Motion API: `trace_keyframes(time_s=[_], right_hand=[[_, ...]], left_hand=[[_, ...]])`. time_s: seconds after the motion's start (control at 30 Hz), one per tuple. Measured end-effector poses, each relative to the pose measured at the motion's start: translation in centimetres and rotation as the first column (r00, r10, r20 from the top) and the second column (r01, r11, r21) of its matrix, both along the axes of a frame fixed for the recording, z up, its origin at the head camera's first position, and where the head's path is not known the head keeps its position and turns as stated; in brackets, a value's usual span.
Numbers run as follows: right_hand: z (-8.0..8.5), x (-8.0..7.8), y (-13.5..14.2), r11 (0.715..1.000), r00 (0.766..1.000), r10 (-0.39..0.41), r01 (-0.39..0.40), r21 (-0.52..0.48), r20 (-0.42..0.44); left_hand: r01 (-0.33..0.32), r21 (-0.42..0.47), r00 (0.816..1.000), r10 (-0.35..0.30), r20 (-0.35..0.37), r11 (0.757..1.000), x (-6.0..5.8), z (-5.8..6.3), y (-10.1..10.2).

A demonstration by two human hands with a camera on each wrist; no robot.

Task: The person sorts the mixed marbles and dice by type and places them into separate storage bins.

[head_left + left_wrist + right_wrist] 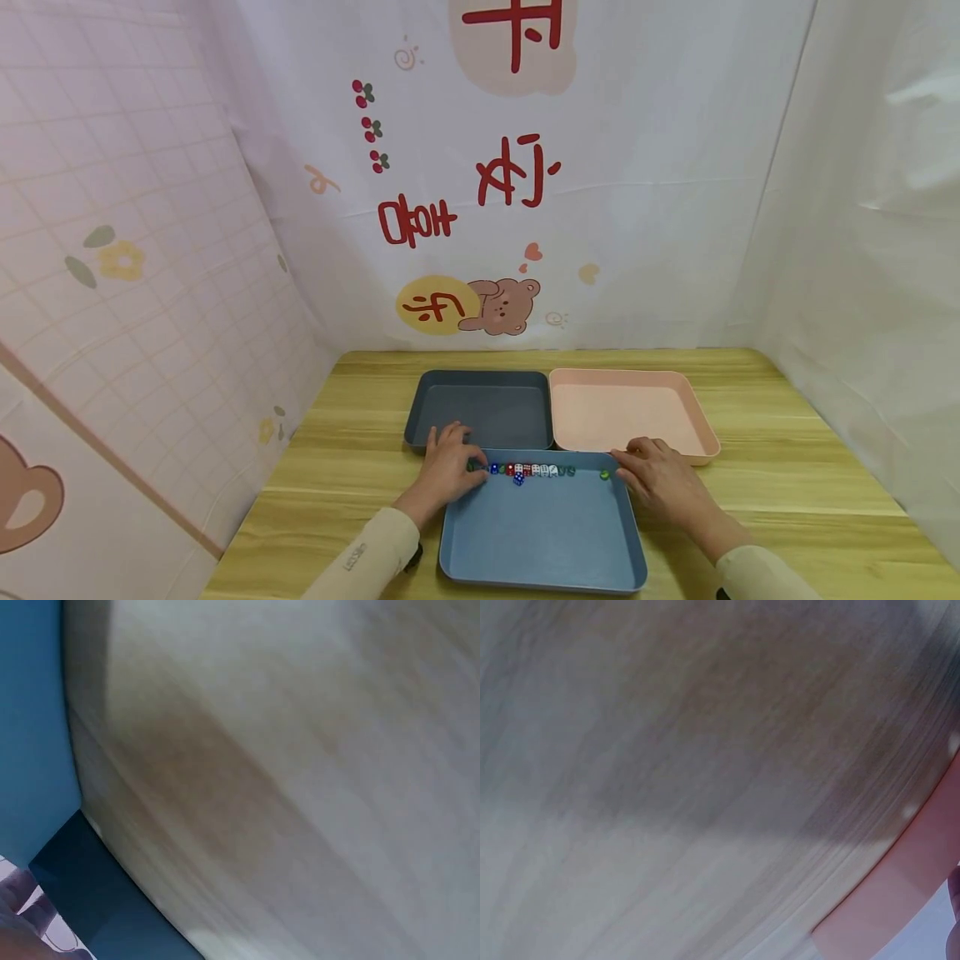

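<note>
A blue tray lies in front, with a row of small dice and green pieces along its far wall. Red dice and white dice fill the row's middle, and a blue die sits just nearer. At the far left corner is my left hand, thumb and forefinger apart around a small green piece; whether they touch it is unclear. My right hand rests by the far right corner, fingertips at the rim, near a lone green piece.
Behind the blue tray stand a dark grey tray and a pink tray, side by side. All rest on a wooden table before printed white cloth walls. Both wrist views show mostly tabletop and tray sides.
</note>
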State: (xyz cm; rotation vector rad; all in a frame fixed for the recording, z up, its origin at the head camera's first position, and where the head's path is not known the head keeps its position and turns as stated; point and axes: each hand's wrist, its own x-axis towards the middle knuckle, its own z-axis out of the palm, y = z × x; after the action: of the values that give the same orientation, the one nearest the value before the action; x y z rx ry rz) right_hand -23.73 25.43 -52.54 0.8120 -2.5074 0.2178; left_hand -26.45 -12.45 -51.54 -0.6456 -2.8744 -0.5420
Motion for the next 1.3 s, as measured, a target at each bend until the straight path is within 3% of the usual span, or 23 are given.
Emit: trace_keyframes(time_s=[0.23, 0.57, 0.83, 1.0, 1.3], right_hand=[[-0.2, -0.1, 0.1, 1.000, 1.000, 0.007, -0.007, -0.006, -0.024], [-0.6, -0.2, 0.3, 1.000, 0.999, 0.016, -0.017, -0.019, -0.049], [-0.2, 0.2, -0.1, 1.000, 1.000, -0.009, 0.009, -0.012, -0.008], [-0.1, 0.4, -0.1, 1.000, 0.999, -0.027, 0.028, -0.005, 0.029], [-0.1, 0.3, -0.2, 1.000, 1.000, -0.020, 0.020, -0.021, 0.002]], left_hand=[[-0.021, 0.107, 1.000, 0.019, 0.017, 0.994, -0.4, 0.5, -0.1], [-0.072, 0.255, 0.997, 0.059, 0.056, 0.964, -1.1, 2.1, -0.3], [-0.164, 0.360, 0.983, 0.121, 0.141, 0.919, -2.7, 3.1, -0.7], [-0.189, 0.374, 0.979, 0.146, 0.139, 0.908, -3.9, 3.6, -1.1], [-0.259, 0.396, 0.964, 0.212, 0.158, 0.881, -6.1, 4.1, -1.1]])
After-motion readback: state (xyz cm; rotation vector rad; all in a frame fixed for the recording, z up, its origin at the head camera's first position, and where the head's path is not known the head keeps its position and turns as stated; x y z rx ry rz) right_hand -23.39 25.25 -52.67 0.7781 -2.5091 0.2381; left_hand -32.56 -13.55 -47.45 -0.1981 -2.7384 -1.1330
